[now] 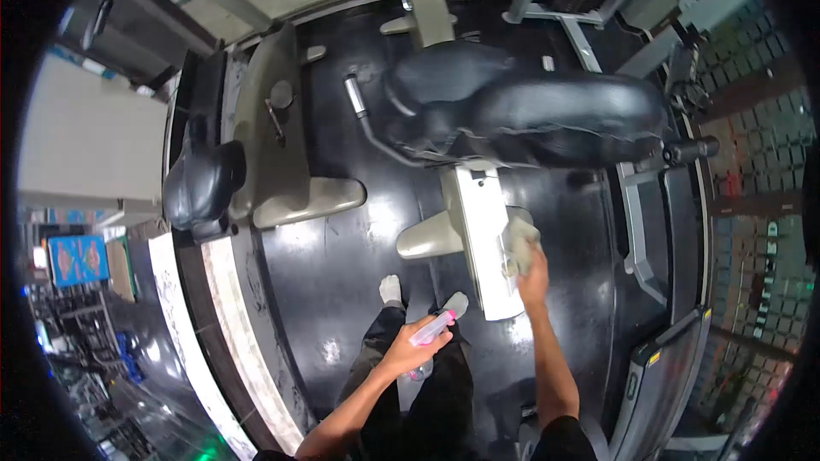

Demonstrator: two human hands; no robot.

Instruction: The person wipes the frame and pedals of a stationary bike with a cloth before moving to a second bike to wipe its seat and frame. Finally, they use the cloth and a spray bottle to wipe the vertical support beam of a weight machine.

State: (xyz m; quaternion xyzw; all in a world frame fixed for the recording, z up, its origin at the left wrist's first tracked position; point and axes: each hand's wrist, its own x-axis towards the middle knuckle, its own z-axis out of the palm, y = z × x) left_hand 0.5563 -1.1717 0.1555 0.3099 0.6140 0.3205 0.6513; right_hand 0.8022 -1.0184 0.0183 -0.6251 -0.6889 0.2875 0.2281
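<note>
My left hand (407, 348) is closed around a clear spray bottle (432, 329) with pink parts, held in front of my legs. Part of the bottle is hidden behind the fingers. To the right, my right hand (534, 277) grips a light, greyish cloth (521, 243). The cloth lies against the right edge of the white upright panel (485, 248) of an exercise machine. Above that panel is the machine's black padded seat (564, 115), its cover creased along the seam. A bent bar with a silver-ended handle (354, 96) sticks out at the seat's left.
A second machine with a beige base (278, 145) and black pad (203, 183) stands on the left. Beige feet (431, 237) jut over the black floor (342, 307). Grey metal frames (653, 367) line the right side, beside a tiled glass wall (760, 179).
</note>
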